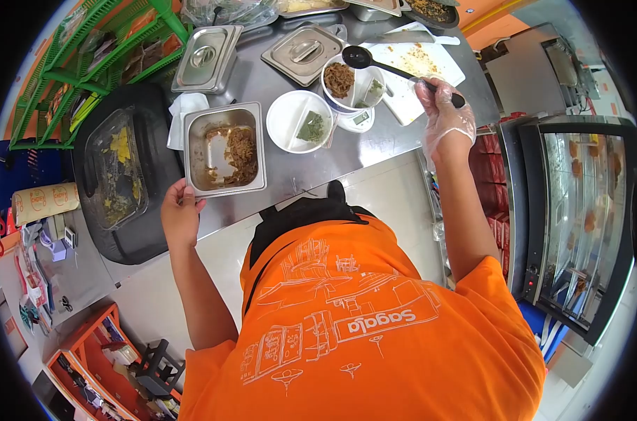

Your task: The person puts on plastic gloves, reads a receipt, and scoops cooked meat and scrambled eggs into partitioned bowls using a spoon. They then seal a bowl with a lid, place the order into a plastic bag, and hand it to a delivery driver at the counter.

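Observation:
My left hand (182,214) is bare and grips the near left corner of a square steel pan (225,149) holding some brown shredded food. A clear plastic glove covers my right hand (443,116), which is closed around the handle of a black ladle (359,57). The ladle's bowl is over the far rim of a white divided bowl (353,84), which has brown shredded food on one side and green leaves on the other. That bowl rests on a white scale (361,122). Beside it is a second white divided bowl (283,121) with green leaves in one section.
Lidded steel pans (205,56) are at the back. A white cutting board (420,74) with crumbs and a knife lies at the right. On the left are a clear tray (115,168) with yellow scraps and green racks (69,63). A glass display cabinet (585,210) stands far right.

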Demonstrator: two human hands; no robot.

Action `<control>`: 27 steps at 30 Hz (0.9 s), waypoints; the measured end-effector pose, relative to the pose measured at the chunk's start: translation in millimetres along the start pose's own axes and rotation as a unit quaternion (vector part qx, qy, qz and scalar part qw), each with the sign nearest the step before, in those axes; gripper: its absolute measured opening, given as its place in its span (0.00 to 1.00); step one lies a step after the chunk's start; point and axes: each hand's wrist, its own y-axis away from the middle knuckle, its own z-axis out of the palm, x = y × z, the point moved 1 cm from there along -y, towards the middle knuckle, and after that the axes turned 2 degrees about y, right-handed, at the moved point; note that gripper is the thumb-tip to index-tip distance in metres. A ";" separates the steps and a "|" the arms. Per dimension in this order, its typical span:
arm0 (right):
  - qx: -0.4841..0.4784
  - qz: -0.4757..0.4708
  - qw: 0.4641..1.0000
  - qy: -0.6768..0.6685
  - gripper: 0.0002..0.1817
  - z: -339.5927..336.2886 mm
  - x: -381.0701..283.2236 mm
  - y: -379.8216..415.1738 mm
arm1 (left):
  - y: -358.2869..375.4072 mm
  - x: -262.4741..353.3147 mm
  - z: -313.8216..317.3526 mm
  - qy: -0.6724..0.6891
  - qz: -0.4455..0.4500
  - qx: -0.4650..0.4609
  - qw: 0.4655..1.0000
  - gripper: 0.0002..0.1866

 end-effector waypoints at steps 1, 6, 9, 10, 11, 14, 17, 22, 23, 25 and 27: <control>-0.013 -0.008 1.000 0.004 0.10 -1.2 0.6 0.0 | 0.1 -0.3 -0.4 -0.007 -0.006 -0.005 1.000 0.14; -0.089 -0.073 0.987 0.112 0.10 -2.9 4.9 6.0 | 0.0 0.3 0.2 0.004 0.006 0.011 1.000 0.15; -0.165 -0.128 0.947 0.242 0.10 3.1 15.1 11.0 | -1.7 -2.7 -0.8 0.003 0.005 0.011 1.000 0.16; -0.198 -0.151 0.937 0.244 0.10 0.2 26.6 7.7 | -2.4 -4.0 -0.9 0.005 0.005 0.009 1.000 0.16; -0.200 -0.159 0.932 0.256 0.09 2.0 25.3 11.4 | -2.2 -3.8 -0.5 0.003 0.005 0.006 1.000 0.16; -0.207 -0.208 0.912 0.286 0.08 10.8 20.5 20.5 | -2.2 -3.1 -1.3 -0.001 0.007 0.005 1.000 0.16; -0.213 -0.174 0.888 0.369 0.08 15.1 21.8 18.6 | -2.4 -4.7 -0.3 0.000 0.007 0.004 1.000 0.15; -0.211 -0.183 0.908 0.313 0.08 13.9 23.0 17.9 | 0.2 -1.7 0.0 0.000 0.006 0.005 1.000 0.16; -0.206 -0.165 0.901 0.343 0.08 14.2 21.8 16.0 | 0.9 0.2 1.7 0.000 0.005 0.001 1.000 0.16; -0.165 -0.166 0.938 0.257 0.09 16.9 14.1 18.4 | 3.3 4.1 2.0 0.003 0.005 0.002 1.000 0.16; -0.143 -0.163 0.964 0.153 0.11 24.0 7.2 32.8 | 6.3 5.8 2.4 0.012 0.017 -0.008 1.000 0.16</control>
